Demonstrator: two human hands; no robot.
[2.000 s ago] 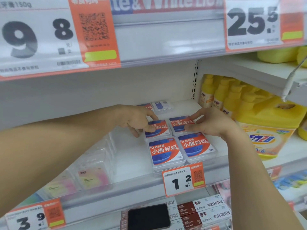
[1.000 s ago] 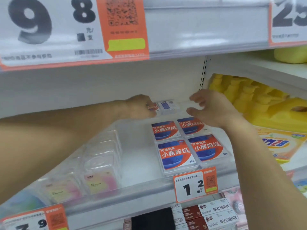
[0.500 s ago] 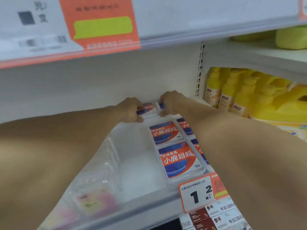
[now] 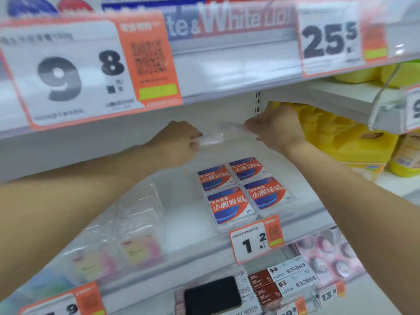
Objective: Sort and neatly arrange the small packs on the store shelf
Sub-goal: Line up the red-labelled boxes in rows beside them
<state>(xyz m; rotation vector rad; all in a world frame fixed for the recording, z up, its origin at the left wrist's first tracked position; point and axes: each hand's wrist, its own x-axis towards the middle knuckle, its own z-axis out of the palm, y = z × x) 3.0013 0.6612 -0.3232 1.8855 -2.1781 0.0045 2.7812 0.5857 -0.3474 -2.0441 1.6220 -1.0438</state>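
Hands up at back of shelf [image 4: 188, 226], both raised above its surface. Left hand [image 4: 176, 142] w/ fingers curled in, closed on a blurred clear pack [image 4: 210, 139] that sticks out to the right of its fingertips. Right hand [image 4: 277, 129] also curled, pinching another blurred see-through pack [image 4: 231, 127] that pokes out to its left. Both packs too smeared to read; they sit near each other in the gap btwn the hands, can't tell if touching.

Below, on the shelf, four floss packs [image 4: 244, 188] w/ red-and-blue labels lie flat in a 2x2 block, edges just beside one another, front pair at the shelf lip right behind the 1.2 price tag [image 4: 255, 239]. Neither hand touches them.

Left part of same shelf: row of clear blister packs [image 4: 138, 226] w/ pink/yellow inserts, running front to back, well apart from the red-blue block, bare white shelf btwn.

Right, past the upright divider: yellow bottles [image 4: 336, 133], partly behind right hand. Shelf edge above carries big price tags, 9.8 [image 4: 75, 73] on the left & 25.5 [image 4: 329, 39] on the right. Lower tier shows a dark phone-like slab [image 4: 212, 294] & brown boxes [image 4: 264, 287]. Whole view motion-blurred.
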